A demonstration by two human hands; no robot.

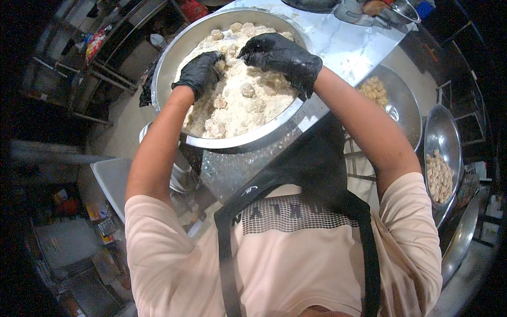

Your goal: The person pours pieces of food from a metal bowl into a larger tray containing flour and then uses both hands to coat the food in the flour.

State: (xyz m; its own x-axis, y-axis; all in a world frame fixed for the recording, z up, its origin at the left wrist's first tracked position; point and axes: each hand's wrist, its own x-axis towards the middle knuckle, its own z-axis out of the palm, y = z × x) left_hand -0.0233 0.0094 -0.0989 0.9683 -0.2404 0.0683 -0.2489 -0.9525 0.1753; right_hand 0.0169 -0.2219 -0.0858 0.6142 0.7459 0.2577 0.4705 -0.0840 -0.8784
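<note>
A wide metal basin [237,142] holds pale, flour-like powder [231,85] with rough, coated lumps [248,90] in it. My left hand [200,71], in a black glove, is in the powder at the basin's left side. A small coated piece lies at its fingertips; whether they grip it is unclear. My right hand [277,57], also black-gloved, is over the far right part of the mix with its fingers curled down. Its palm side is hidden, so I cannot see if anything is in it.
The basin stands on a light tabletop [352,43], with metal containers [352,12] at its far edge. To my right are a metal bowl [408,119] with yellowish pieces [373,92] and another bowl [441,126] with pale coated pieces [439,178]. Shelving [115,47] stands at left.
</note>
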